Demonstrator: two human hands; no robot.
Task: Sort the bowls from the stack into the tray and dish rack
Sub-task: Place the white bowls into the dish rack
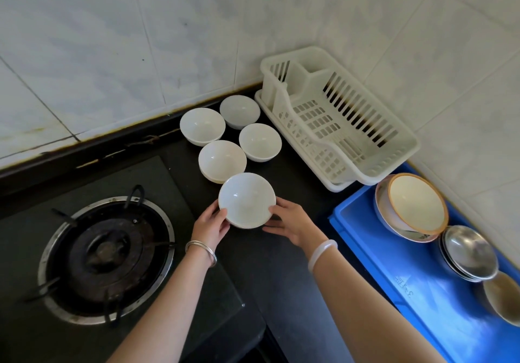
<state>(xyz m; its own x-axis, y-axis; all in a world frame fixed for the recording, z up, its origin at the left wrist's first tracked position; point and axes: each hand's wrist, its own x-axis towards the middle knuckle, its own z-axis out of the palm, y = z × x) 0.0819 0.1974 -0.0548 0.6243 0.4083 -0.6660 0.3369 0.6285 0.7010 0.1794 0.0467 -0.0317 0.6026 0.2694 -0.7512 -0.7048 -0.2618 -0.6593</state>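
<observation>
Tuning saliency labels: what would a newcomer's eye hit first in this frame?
The white bowl at centre, held between the left hand and right hand, with four more white bowls clustered just behind it. Next, the bright blue tray at the right edge, holding an orange-rimmed bowl and steel bowls, and the cream dish rack in the corner behind it. A gas burner fills the lower left.
</observation>
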